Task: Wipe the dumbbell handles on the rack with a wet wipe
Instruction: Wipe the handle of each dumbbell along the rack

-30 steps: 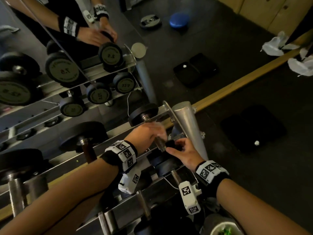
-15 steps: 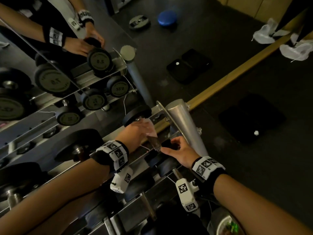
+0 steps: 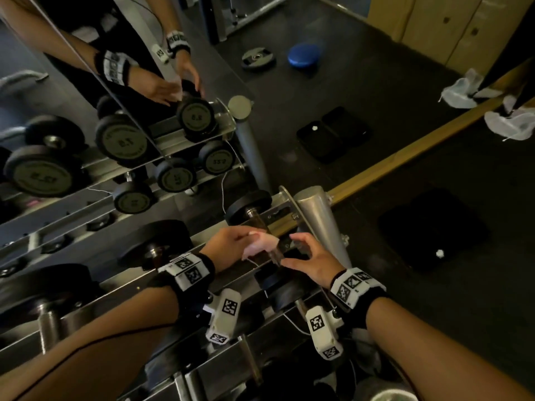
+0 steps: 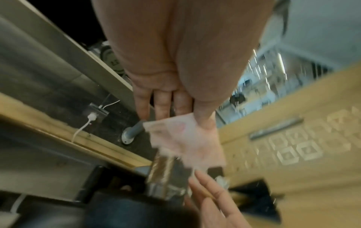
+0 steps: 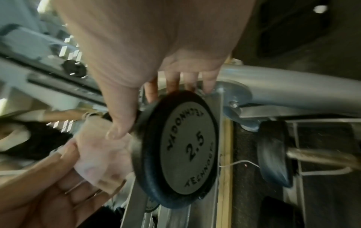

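Observation:
At the right end of the top rack shelf (image 3: 285,198) lies a small black dumbbell (image 3: 249,208) marked 2.5 (image 5: 187,146). Its brownish metal handle (image 3: 262,224) runs toward me. My right hand (image 3: 292,250) grips the dumbbell's near head, fingers behind the disc and thumb on its inner rim (image 5: 148,108). Between thumb and fingers of my left hand (image 3: 252,241) is a pale pink wet wipe (image 3: 260,246), held at the left side of the handle (image 4: 168,172). The left wrist view is blurred, with the wipe (image 4: 185,138) just above the handle. The near head is hidden under my right hand in the head view.
Larger dumbbells (image 3: 156,241) fill the shelf to the left, and more lie on the lower tier. A mirror behind the rack repeats them. A silver post (image 3: 318,215) stands right of my hands. Black mats (image 3: 431,227) and white cloths (image 3: 509,123) lie on the dark floor.
My left hand was closed round the handle with the wipe; it has now come off to the handle's left side, and the wipe shows. My right hand stays on the near head.

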Tool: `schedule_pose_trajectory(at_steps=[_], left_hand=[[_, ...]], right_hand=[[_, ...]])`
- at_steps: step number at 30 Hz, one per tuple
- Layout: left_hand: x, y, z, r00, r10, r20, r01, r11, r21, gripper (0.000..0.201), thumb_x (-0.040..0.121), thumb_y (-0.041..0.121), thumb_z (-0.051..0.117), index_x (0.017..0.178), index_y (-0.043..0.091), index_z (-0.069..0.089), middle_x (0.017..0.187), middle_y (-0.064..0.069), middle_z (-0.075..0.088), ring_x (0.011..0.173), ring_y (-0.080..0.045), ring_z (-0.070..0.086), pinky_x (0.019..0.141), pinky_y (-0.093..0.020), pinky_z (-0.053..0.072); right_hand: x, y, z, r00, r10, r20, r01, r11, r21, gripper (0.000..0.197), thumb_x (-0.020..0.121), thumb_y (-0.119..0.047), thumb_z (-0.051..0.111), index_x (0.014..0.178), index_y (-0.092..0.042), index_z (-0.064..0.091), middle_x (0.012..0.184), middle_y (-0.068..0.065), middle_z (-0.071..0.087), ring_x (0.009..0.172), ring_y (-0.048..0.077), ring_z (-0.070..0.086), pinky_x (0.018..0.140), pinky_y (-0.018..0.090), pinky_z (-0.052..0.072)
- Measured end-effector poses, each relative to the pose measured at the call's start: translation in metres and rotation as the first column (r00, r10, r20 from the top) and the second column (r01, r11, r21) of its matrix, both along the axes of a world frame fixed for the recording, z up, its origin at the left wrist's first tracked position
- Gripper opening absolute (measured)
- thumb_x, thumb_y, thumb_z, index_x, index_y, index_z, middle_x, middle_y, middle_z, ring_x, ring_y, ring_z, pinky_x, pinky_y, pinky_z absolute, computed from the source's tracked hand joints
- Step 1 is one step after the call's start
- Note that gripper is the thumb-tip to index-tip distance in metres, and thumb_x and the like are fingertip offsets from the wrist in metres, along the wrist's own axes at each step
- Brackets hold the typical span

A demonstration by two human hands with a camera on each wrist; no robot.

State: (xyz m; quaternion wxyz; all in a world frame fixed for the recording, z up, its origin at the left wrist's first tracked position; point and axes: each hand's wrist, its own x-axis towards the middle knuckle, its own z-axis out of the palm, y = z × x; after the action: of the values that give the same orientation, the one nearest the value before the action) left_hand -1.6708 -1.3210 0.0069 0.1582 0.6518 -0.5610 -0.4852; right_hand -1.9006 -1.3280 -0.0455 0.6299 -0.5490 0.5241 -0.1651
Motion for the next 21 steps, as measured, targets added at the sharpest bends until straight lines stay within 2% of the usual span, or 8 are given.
schedule_pose_trajectory(at_steps=[3,5,7,8,11,15,18,21], left_hand=[[-0.001,0.010,0.015,0.913,0.272,-0.303,-0.253,0.962,0.102,0.023,0.103,0.018,0.048,0.109,0.024,0.070,0.091,-0.004,0.074,0.081,-0.016,0.072,0.065,-0.027,0.057],[-0.006,0.015,0.025,0.854,0.339,-0.394,-0.305,0.941,0.148,0.023,0.103,0.017,0.048,0.109,0.020,0.070,0.088,-0.008,0.074,0.075,-0.018,0.072,0.060,-0.027,0.058],[-0.009,0.018,0.032,0.829,0.362,-0.426,-0.329,0.932,0.151,0.023,0.102,0.018,0.049,0.113,0.018,0.069,0.089,-0.011,0.074,0.075,-0.021,0.072,0.061,-0.032,0.061],[-0.009,0.019,0.035,0.825,0.368,-0.430,-0.338,0.930,0.147,0.023,0.102,0.018,0.050,0.114,0.018,0.069,0.089,-0.011,0.075,0.075,-0.021,0.072,0.062,-0.032,0.061],[-0.008,0.022,0.038,0.784,0.403,-0.472,-0.347,0.915,0.204,0.018,0.098,0.015,0.057,0.110,0.017,0.070,0.091,-0.013,0.076,0.077,-0.023,0.074,0.067,-0.035,0.063],[-0.002,0.024,0.038,0.721,0.462,-0.517,-0.359,0.887,0.292,0.022,0.091,0.002,0.064,0.108,0.012,0.071,0.100,-0.019,0.074,0.085,-0.027,0.074,0.071,-0.035,0.062],[-0.001,0.027,0.036,0.687,0.466,-0.557,-0.375,0.884,0.277,0.023,0.089,0.000,0.063,0.102,0.014,0.077,0.101,-0.017,0.075,0.088,-0.027,0.074,0.070,-0.032,0.061],[-0.002,0.028,0.033,0.670,0.482,-0.565,-0.432,0.872,0.232,0.026,0.086,-0.008,0.062,0.082,0.011,0.080,0.095,-0.016,0.076,0.086,-0.026,0.074,0.070,-0.029,0.061]], right_hand=[[0.011,-0.010,0.033,0.984,0.051,0.173,-0.047,0.999,-0.025,0.058,0.077,-0.036,0.079,0.130,-0.032,0.054,0.132,-0.007,0.057,0.124,0.010,0.052,0.104,0.032,0.041],[0.020,-0.017,0.049,0.959,0.032,0.280,-0.051,0.997,0.060,0.051,0.073,-0.040,0.079,0.119,-0.029,0.060,0.120,-0.003,0.067,0.113,0.014,0.064,0.094,0.031,0.052],[0.029,-0.019,0.055,0.950,0.021,0.312,-0.053,0.994,0.095,0.029,0.079,-0.027,0.079,0.104,-0.024,0.064,0.106,0.002,0.071,0.100,0.020,0.071,0.081,0.032,0.059],[0.033,-0.019,0.055,0.955,0.004,0.297,-0.030,0.996,0.082,0.018,0.083,-0.017,0.076,0.096,-0.021,0.064,0.100,0.006,0.071,0.095,0.024,0.072,0.079,0.037,0.060],[0.038,-0.018,0.053,0.964,-0.100,0.245,0.094,0.995,0.039,0.013,0.088,-0.001,0.067,0.088,-0.014,0.064,0.092,0.013,0.070,0.085,0.030,0.073,0.075,0.048,0.061],[0.037,-0.015,0.054,0.934,-0.166,0.318,0.155,0.986,0.059,0.010,0.087,-0.004,0.069,0.091,-0.013,0.067,0.089,0.012,0.072,0.076,0.026,0.074,0.067,0.040,0.062],[0.037,-0.014,0.060,0.904,-0.189,0.384,0.168,0.982,0.087,0.011,0.083,-0.009,0.075,0.093,-0.012,0.070,0.092,0.012,0.075,0.082,0.026,0.075,0.067,0.034,0.061],[0.039,-0.017,0.063,0.875,-0.254,0.412,0.187,0.963,0.196,0.015,0.095,-0.005,0.056,0.098,-0.011,0.070,0.096,0.011,0.075,0.087,0.026,0.074,0.068,0.032,0.060]])
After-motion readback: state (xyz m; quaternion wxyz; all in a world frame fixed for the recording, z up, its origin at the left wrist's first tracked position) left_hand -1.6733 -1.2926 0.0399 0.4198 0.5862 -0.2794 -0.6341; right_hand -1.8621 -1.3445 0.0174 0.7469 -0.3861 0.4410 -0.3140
